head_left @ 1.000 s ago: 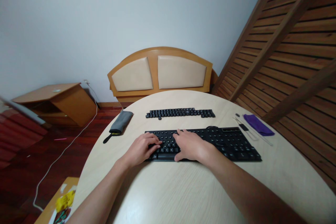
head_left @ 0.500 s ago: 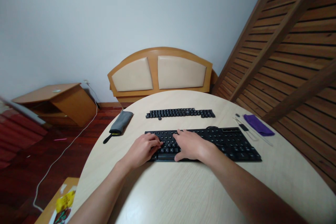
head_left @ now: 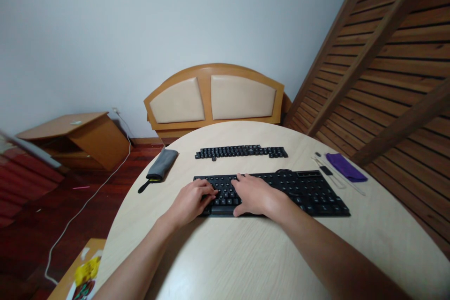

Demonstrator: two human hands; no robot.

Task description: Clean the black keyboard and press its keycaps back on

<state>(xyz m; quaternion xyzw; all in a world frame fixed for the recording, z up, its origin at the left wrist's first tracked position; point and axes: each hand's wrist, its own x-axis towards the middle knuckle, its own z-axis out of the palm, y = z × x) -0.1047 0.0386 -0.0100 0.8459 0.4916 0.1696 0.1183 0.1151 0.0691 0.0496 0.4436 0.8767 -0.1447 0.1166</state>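
A black keyboard (head_left: 302,190) lies across the middle of a round pale wooden table (head_left: 246,253). My left hand (head_left: 191,199) rests on the keyboard's left end, its fingers curled down onto the keys. My right hand (head_left: 256,194) lies flat beside it on the keys, fingers stretched toward the top rows. Neither hand holds anything. Behind the keyboard, rows of loose black keycaps (head_left: 242,151) are lined up on the table.
A grey folded cloth pouch (head_left: 160,165) sits at the table's left rim. A purple cloth (head_left: 345,167) and thin tools (head_left: 330,172) lie at the right. Beyond the table stand a wooden headboard (head_left: 214,96), a low cabinet (head_left: 80,138) and slatted wooden panels (head_left: 393,70).
Almost nothing has moved. My left hand's fingers have shifted very slightly on the keys; my right hand stays where it was.
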